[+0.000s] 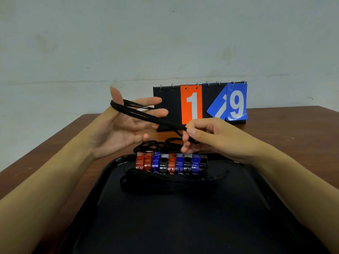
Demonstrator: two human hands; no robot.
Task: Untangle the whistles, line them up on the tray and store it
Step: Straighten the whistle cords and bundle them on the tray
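Nine whistles (171,163) lined up at 12 o'clock end of tray (183,226), cords bundled below. Left hand (121,125) open, black lanyard (146,114) looped over thumb; right hand (207,136) pinches its other end. Left to do, est.: loose cords (152,146) beyond tray, then stow tray.

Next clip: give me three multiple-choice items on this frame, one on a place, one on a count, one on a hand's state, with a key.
1. Where does the row of whistles lie?
A. far end of the black tray
B. on the scoreboard
C. in the left hand

2. How many whistles are in the row?
A. five
B. nine
C. twelve

3. What is the right hand doing?
A. lying flat
B. pinching the black cords
C. gripping the tray

Key: 1 A, they sit along the tray's far edge; 2 B, nine bodies show; 3 B, thumb and fingers pinch the cords stretched from the left hand.
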